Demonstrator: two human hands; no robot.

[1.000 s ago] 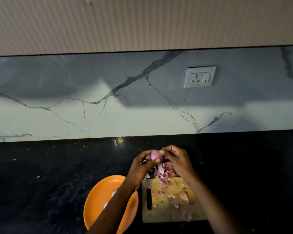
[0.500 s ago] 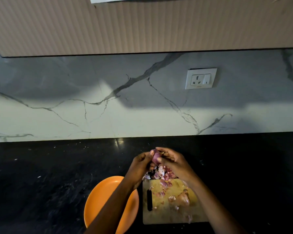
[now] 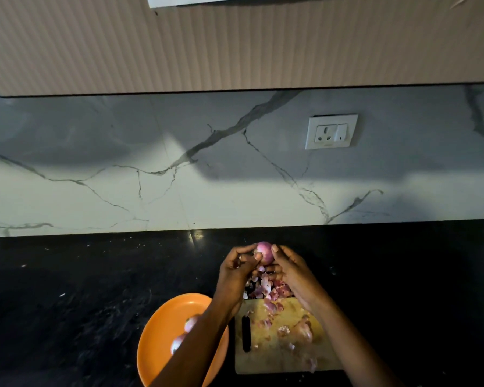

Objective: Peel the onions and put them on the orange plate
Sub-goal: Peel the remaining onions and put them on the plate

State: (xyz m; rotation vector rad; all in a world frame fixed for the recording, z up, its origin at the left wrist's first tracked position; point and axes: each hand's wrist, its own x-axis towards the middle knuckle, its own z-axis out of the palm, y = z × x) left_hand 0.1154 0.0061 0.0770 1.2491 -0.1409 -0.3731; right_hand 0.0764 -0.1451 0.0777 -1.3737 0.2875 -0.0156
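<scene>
Pinching one onion point(image 3: 264, 252) between them, both hands, left point(image 3: 235, 272) and right point(image 3: 294, 275), above the peel pile point(image 3: 266, 287)

A black speckled stone desk point(image 3: 81, 289) ran below a white marble backsplash with grey veins point(image 3: 123, 196). A white wall socket with a switch point(image 3: 331, 131) sat on that backsplash, right of centre. A beige ribbed cabinet panel point(image 3: 235, 46) hung above it.
</scene>
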